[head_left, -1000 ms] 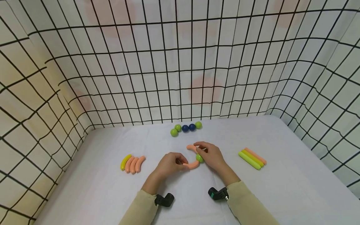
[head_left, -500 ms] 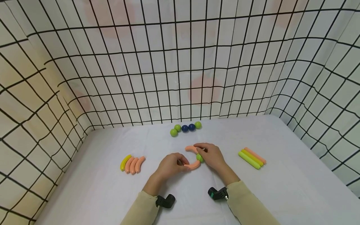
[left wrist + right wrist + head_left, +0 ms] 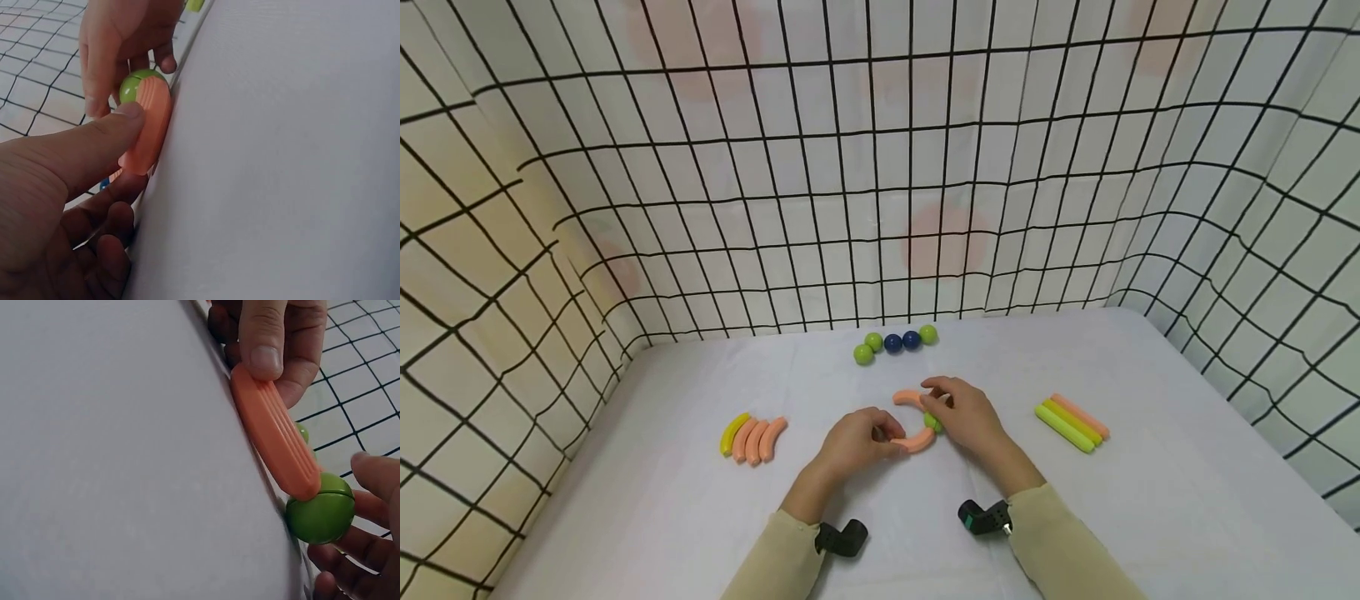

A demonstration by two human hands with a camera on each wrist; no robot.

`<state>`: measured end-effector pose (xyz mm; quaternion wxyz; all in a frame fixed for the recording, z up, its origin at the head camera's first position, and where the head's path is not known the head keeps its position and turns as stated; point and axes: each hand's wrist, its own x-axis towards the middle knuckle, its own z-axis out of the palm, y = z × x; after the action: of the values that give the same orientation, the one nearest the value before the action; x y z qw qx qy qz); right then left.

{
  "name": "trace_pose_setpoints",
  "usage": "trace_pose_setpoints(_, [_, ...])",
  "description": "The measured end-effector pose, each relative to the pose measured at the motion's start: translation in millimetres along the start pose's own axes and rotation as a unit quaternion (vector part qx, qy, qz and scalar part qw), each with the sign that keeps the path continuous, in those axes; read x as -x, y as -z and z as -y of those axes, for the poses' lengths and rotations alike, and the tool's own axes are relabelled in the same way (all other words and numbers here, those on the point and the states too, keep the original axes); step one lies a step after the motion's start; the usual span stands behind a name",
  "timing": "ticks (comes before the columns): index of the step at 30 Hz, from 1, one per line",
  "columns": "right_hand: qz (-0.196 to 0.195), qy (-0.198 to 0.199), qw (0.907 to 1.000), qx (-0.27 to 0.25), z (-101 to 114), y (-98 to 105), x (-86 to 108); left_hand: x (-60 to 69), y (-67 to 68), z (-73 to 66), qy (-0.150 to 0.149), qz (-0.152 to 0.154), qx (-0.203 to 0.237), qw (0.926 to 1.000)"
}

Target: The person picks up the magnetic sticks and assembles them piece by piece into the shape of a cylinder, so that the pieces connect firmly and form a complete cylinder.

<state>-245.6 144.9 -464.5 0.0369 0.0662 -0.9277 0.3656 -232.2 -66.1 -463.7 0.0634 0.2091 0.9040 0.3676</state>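
Between the thumb and fingers of my left hand (image 3: pixel 857 442) is the left end of a curved orange piece (image 3: pixel 919 441). That piece's other end meets a green ball (image 3: pixel 931 422), as the right wrist view shows with the ball (image 3: pixel 320 519). My right hand (image 3: pixel 966 415) is at the ball's right side, its thumb (image 3: pixel 375 477) raised off the ball and its fingers (image 3: pixel 359 550) beside it. A second curved orange piece (image 3: pixel 908 397) lies above the ball, its right end partly hidden by my right fingers.
Green and dark blue balls (image 3: pixel 892 343) form a row at the back. One yellow curved piece (image 3: pixel 734 433) and several orange ones (image 3: pixel 755 443) lie left. Straight green, yellow and orange sticks (image 3: pixel 1072 422) lie right. Black-lined netting (image 3: pixel 880 200) surrounds the white table (image 3: pixel 1180 467).
My right hand has shifted slightly right and its fingers have loosened around the green ball. My left hand stays nearly still on the lower orange piece.
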Motion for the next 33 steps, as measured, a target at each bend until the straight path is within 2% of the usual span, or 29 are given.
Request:
trace_pose_setpoints(4, [0.019,0.015,0.9997,-0.009,-1,1,0.8,-0.4,1.9,2.2,-0.003,0.005,0.019,0.9998])
trace_pose_setpoints(7, [0.029,0.017,0.9992,-0.022,-3,4,2.1,-2.7,3.8,2.0,0.006,0.011,0.039,0.9992])
trace_pose_setpoints(12, [0.023,0.020,0.9989,-0.035,-8,4,3.4,-6.7,7.2,3.8,0.011,0.002,0.065,0.9978])
trace_pose_setpoints(19, [-0.004,0.029,0.9988,-0.038,-17,-4,5.5,-7.6,12.1,8.1,0.056,-0.009,0.126,0.9904])
trace_pose_setpoints(22, [-0.021,0.039,0.9984,-0.034,-19,-7,6.9,-9.7,14.0,9.1,0.061,-0.041,0.114,0.9908])
trace_pose_setpoints(25, [-0.036,0.049,0.9978,-0.028,-21,-9,7.4,-15.1,14.9,10.5,0.071,-0.099,0.097,0.9878])
trace_pose_setpoints(29, [-0.037,0.052,0.9977,-0.025,-22,-9,7.5,-24.9,15.2,13.5,0.100,-0.176,0.111,0.9729])
trace_pose_setpoints(33, [-0.039,0.061,0.9971,-0.025,-22,-7,7.6,-35.5,16.1,17.3,0.114,-0.228,0.142,0.9564])
